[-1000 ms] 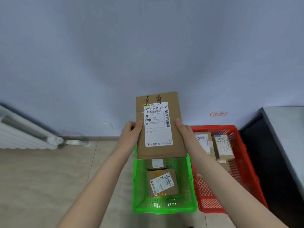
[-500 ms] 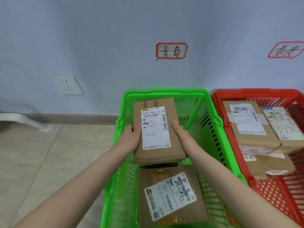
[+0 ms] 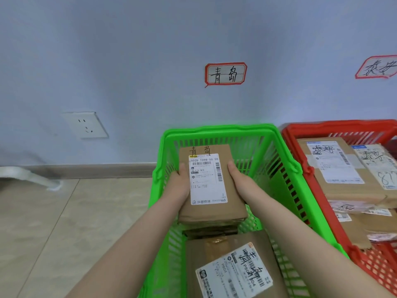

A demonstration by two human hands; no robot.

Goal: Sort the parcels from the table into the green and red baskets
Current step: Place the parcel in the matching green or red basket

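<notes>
Noted on wall sign (image 3: pixel 225 73) above green basket (image 3: pixel 217 127), red-bordered: 青岛. On second wall sign (image 3: pixel 378 67), partly cut off at right edge: 泰安.

On upper parcel (image 3: pixel 214 211), handwritten: 青岛. On its white label (image 3: pixel 207 179), printed: "502D T098-50 55"; at foot, 抖音商城.

On lower parcel (image 3: pixel 214 246), sticker (image 3: pixel 234 274): "P804", overwritten by hand; rest illegible.

On left parcel (image 3: pixel 343 190) in red basket (image 3: pixel 339 123), handwritten: 泰安. On right parcel (image 3: pixel 380 166): same characters, plus large "87".

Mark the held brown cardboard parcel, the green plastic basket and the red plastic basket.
Held brown cardboard parcel (image 3: pixel 211 211): head view, bare cardboard below its label.
Green plastic basket (image 3: pixel 217 129): head view, far rim.
Red plastic basket (image 3: pixel 339 125): head view, far rim.
</notes>
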